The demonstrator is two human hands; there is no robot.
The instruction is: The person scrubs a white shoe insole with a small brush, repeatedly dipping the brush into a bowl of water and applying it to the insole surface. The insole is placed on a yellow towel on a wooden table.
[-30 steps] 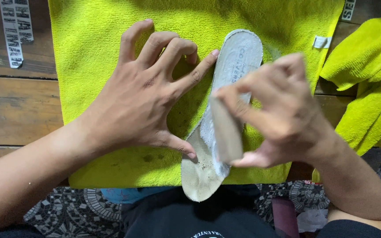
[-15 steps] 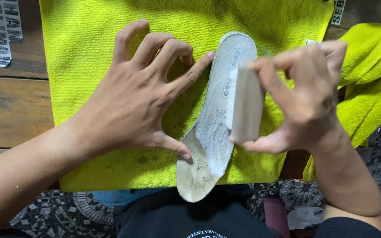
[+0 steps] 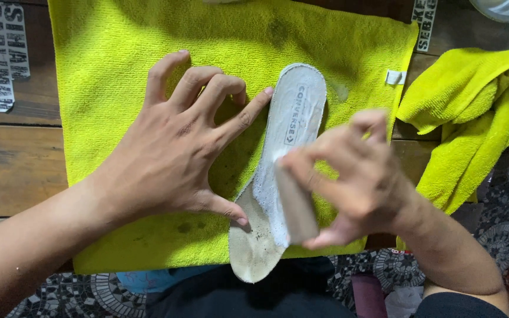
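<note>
Foam covers the upper insole point(image 3: 290, 118); its heel is left grimy. It is pinned by the splayed left hand point(image 3: 178, 153), while a brush point(image 3: 296, 203) is clenched in the right hand point(image 3: 354, 176).

Bright yellow-green towel point(image 3: 148, 47) spread flat on the wooden counter point(image 3: 13, 159), white tag at its right edge. Second yellow-green cloth point(image 3: 472, 112), crumpled, just right of the right hand point(image 3: 354, 176). Paper strips point(image 3: 4, 53) on the counter, far left of the left hand point(image 3: 172, 153). Metal bowl rim point(image 3: 508, 9), top right. Patterned floor point(image 3: 502, 235) below.
</note>
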